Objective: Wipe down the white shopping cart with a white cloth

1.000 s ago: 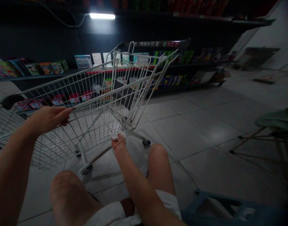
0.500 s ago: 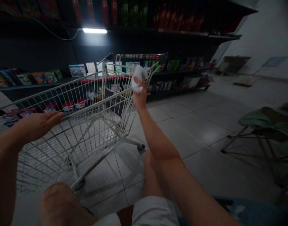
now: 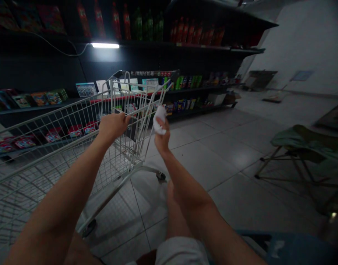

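Note:
A grey metal shopping cart (image 3: 108,171) stands before me, its dark handle (image 3: 147,73) at the far end. My left hand (image 3: 113,127) is closed over the near top rail of the basket, toward the handle end. My right hand (image 3: 162,137) grips a crumpled white cloth (image 3: 159,119), its fingers pressed into it. That cloth is beside the upright frame at the rear of the cart; whether it touches the metal I cannot tell.
Behind the cart run dark store shelves (image 3: 61,62) with bottles, boxes and packets, lit by a tube light (image 3: 105,45). A folding stool with green cloth (image 3: 301,141) stands at right. One cart wheel (image 3: 160,176) rests on the tiled floor (image 3: 196,162).
My left hand has slid along the top rail toward the handle end and now closes over it. My right hand has come down with the cloth, away from the upper frame near the handle.

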The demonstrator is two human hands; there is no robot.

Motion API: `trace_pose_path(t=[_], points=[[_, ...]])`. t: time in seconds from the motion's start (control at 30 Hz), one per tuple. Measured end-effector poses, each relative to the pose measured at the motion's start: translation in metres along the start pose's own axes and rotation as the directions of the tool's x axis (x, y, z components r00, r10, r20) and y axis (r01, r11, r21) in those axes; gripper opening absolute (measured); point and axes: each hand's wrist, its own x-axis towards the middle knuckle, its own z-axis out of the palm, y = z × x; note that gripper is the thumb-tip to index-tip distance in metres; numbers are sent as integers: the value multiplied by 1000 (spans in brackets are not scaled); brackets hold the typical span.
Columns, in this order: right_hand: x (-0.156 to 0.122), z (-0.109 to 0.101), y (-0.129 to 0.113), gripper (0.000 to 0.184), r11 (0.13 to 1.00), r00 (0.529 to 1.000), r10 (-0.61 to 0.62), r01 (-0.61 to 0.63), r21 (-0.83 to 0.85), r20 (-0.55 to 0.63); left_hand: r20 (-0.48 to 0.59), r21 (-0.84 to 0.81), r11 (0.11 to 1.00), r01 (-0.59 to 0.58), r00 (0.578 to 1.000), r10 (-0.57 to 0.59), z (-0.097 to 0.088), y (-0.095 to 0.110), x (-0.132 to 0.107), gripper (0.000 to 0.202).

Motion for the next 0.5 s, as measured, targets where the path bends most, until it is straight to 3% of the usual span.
trace_pose_path(t=[0.1, 0.17, 0.23, 0.27, 0.3, 0.37, 0.43, 0.5], points=[[132, -33, 7, 39, 986, 968, -156, 140, -93, -196, -34, 27, 1000, -2, 999, 3, 4, -6, -3, 64], [209, -46, 13, 38, 982, 947, -174, 147, -117, -271, -35, 55, 998, -19, 999, 21, 3, -9, -6, 62], [257, -49, 19, 38, 993, 962, -82, 56, -103, -261, -29, 76, 996, -39, 999, 42, 1, -9, -9, 62], [267, -46, 21, 39, 995, 968, -39, 16, -94, -250, -29, 84, 995, -46, 998, 48, 0, -9, -12, 62], [267, -41, 22, 39, 996, 969, -13, -8, -86, -247, -32, 91, 995, -50, 998, 53, -2, -9, -15, 61], [239, -25, 20, 39, 997, 963, -32, 13, -71, -266, -37, 101, 993, -57, 997, 61, -4, -9, -21, 60], [182, -5, 15, 39, 994, 954, -105, 94, -53, -280, -41, 106, 992, -71, 996, 76, -6, -10, -27, 59], [113, 13, 8, 37, 986, 961, -163, 164, -16, -223, -51, 109, 991, -82, 995, 88, -8, -12, -32, 59]])
